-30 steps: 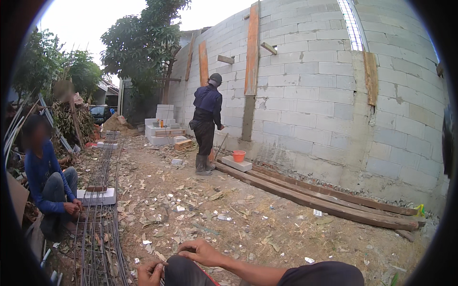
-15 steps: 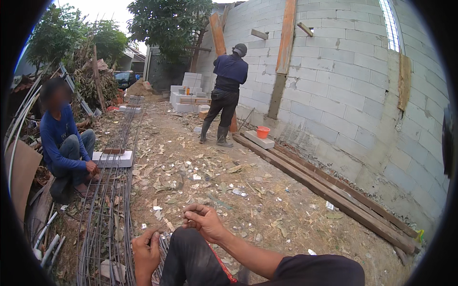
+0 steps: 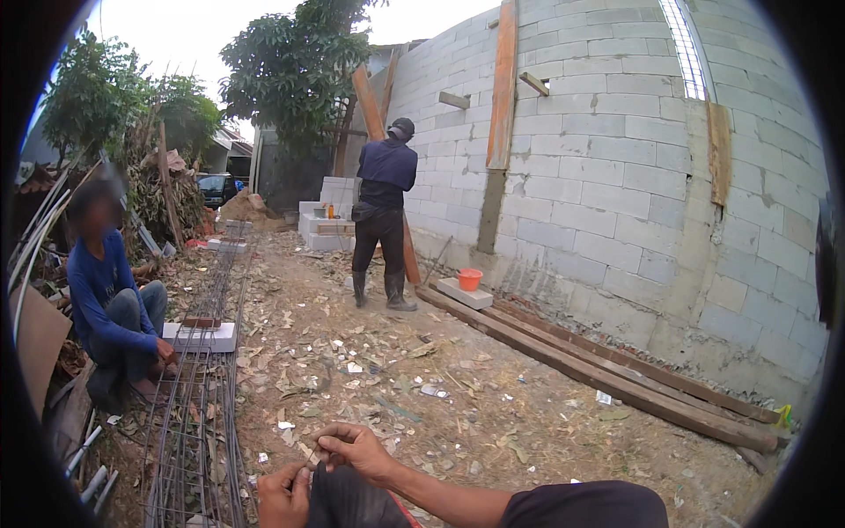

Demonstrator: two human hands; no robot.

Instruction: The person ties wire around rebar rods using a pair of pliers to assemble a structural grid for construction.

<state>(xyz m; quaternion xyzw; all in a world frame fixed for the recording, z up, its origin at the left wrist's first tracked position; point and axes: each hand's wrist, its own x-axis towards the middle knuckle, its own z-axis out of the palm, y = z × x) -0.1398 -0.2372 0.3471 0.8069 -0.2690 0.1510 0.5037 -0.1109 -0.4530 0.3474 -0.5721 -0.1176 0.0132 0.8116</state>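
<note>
Low in front of me, my left hand (image 3: 283, 496) is closed, its thumb pressed against the bent fingers, beside my raised knee (image 3: 339, 502). Just above and to its right, my right hand (image 3: 359, 454) pinches thumb and fingers together over the same knee. A thin dark line seems to run between the fingertips of both hands, too fine to name. Nearest to my left hand lies a long cage of steel reinforcing bars (image 3: 195, 431), stretching away along the left side.
A person in blue (image 3: 101, 290) squats left of the cage, hand near it. White blocks (image 3: 220, 338) lie beneath the bars. Another person (image 3: 384, 211) stands by the block wall (image 3: 598, 185). Timber beams (image 3: 607, 361), a block and an orange bucket (image 3: 470, 280) lie along its foot.
My right hand has come leftward and down, closer to my left hand. The whole view has tilted up, so the surroundings sit lower. The standing person has turned slightly.
</note>
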